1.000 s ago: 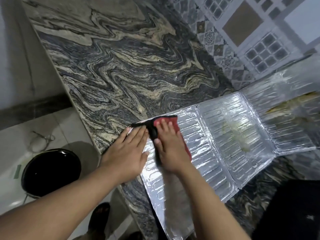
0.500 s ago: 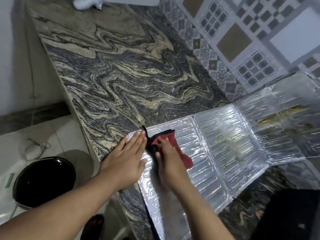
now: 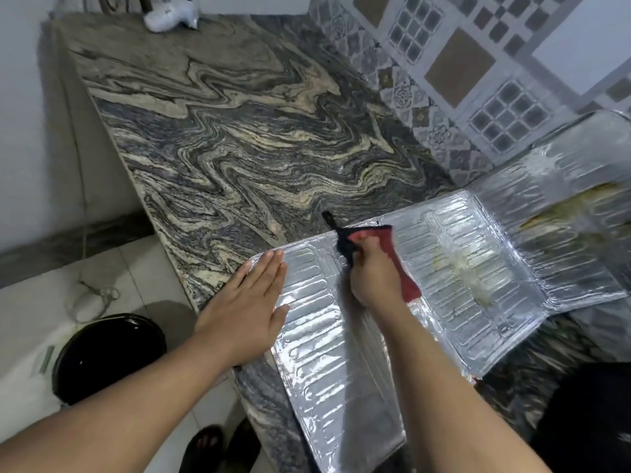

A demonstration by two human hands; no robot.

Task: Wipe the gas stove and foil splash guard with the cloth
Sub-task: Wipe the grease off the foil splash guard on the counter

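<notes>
The foil guard [image 3: 341, 339] lies unfolded and flat on the counter [image 3: 239, 138], its panels spread from the near counter edge toward the tiled wall [image 3: 478, 63]. The near-left panel overhangs the counter's front edge slightly.

Left hand [image 3: 249, 302]: the grip is fully open, fingers straight and pressed together, palm down. It holds nothing. The palm and fingers rest flat on the left edge of the foil guard, partly on the counter beside it.

Right hand [image 3: 375, 278]: the grip is closed around the cloth [image 3: 403, 268], fingers curled down over it. The cloth is red with a dark section; the red part shows past the fingertips and along the right side of the hand, and the dark part bunches at the left of the knuckles. A dark strand of the cloth reaches past the guard's far edge onto the counter. The hand presses the cloth onto the foil, near the far edge of the left panel.

Yellowish stains [image 3: 471, 278] mark the middle panel, to the right of the cloth. A larger brownish stain [image 3: 573, 206] shows on the far-right panel.

A black bucket [image 3: 106, 356] stands on the floor to the left of the counter. A white object [image 3: 170, 17] lies at the counter's far end.
</notes>
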